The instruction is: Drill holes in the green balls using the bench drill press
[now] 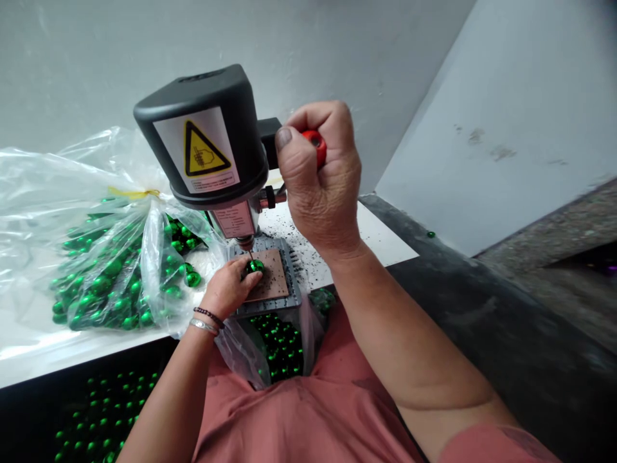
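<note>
A small bench drill press (197,135) with a black motor cover stands in front of me. My right hand (321,161) is closed around its red-knobbed lever (315,146), to the right of the cover. Low on the drill's base, my left hand (231,283) holds a shiny green ball (256,265) between thumb and fingers, on a brown board (272,273). The thin drill bit (250,255) comes down at the ball's top; whether it has entered the ball I cannot tell. Dark shavings are scattered over the board.
A clear plastic bag (149,238) of green balls lies left of the drill on the white table (29,347). More green balls (279,347) fill a bag below the table edge, and others (106,411) lie lower left. One ball (430,234) rests on the floor at right.
</note>
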The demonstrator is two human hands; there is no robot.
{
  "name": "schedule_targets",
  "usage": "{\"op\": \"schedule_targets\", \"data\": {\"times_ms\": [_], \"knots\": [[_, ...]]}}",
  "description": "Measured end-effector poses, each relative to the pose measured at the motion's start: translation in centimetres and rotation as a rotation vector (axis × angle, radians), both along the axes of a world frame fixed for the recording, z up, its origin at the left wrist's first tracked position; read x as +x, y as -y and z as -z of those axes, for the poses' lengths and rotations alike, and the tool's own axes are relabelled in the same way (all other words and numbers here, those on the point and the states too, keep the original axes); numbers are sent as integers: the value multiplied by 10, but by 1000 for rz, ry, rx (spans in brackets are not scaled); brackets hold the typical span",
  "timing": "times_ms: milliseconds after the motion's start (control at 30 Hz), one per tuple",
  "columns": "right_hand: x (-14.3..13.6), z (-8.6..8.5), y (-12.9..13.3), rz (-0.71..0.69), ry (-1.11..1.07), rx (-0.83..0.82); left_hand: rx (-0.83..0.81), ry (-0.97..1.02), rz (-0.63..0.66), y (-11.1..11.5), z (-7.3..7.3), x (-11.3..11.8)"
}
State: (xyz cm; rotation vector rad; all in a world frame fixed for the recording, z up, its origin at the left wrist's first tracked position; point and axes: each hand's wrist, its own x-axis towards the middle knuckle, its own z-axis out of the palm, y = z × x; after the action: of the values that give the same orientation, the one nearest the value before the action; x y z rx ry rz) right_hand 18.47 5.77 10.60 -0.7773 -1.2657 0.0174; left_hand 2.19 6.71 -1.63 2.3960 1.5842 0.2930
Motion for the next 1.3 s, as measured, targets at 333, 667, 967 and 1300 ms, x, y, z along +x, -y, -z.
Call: {"op": "schedule_targets", "data": {"times_ms": [333, 667, 967, 1300], "knots": [[-1, 1, 1, 12, 4, -39, -132, 271, -138, 8, -8, -9], [-1, 0, 2, -19, -3, -15, -123, 197, -103, 1, -7, -1], [0, 2, 1, 51, 39, -16, -127, 195, -89, -5, -5, 10], [1, 2, 4, 19, 51, -27, -196, 300, -194, -3, 0, 7]]}}
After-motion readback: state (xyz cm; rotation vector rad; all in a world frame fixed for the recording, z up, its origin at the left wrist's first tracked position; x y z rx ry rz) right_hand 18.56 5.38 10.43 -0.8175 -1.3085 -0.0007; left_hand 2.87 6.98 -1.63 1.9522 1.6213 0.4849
